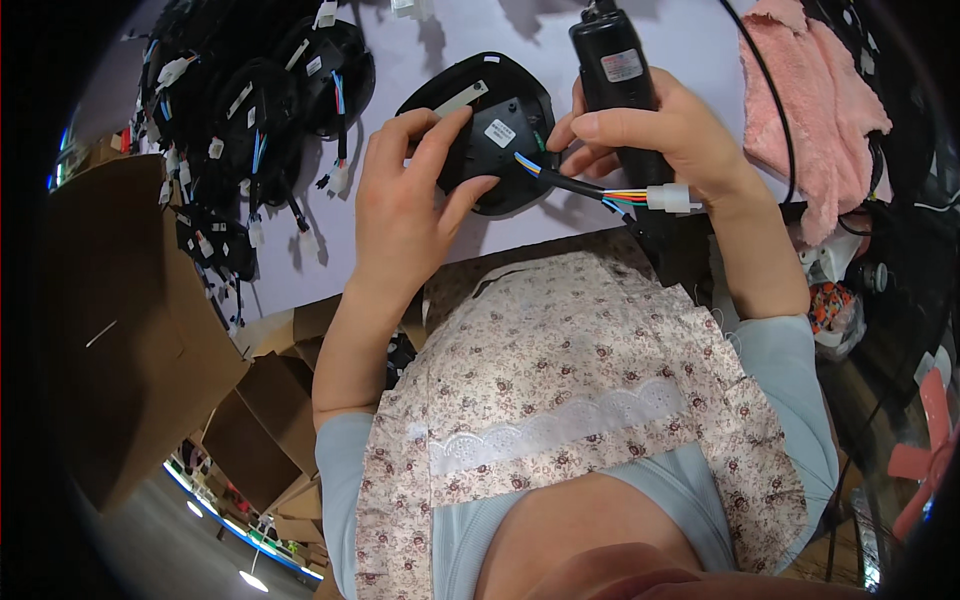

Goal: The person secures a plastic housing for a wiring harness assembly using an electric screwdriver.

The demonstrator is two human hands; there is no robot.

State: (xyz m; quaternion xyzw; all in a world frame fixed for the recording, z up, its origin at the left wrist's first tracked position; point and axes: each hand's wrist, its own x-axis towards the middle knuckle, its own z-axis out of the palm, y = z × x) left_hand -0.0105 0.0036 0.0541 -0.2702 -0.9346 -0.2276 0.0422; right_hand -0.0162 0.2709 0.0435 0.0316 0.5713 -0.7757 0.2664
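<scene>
A rounded black plastic housing [500, 85] lies on the white tabletop, a smaller black cover [487, 152] with a white label seated in it. My left hand [410, 185] grips its left side, thumb and fingers spread around the cover. In my right hand [685, 130] is a black electric screwdriver [610, 60], its lower end and tip out of sight behind the palm. The thumb and fingertips of that hand reach toward the housing's right edge. A sleeved cable [575, 185] with coloured wires runs from the cover to a white connector [672, 198] below my right hand.
Several similar black housings [325, 85] with dangling wires are piled at the left. A pink cloth [805, 110] lies at the right, with a black cord [775, 85] hanging before it. Cardboard boxes [130, 320] stand lower left; a pink fan [930, 450] is lower right.
</scene>
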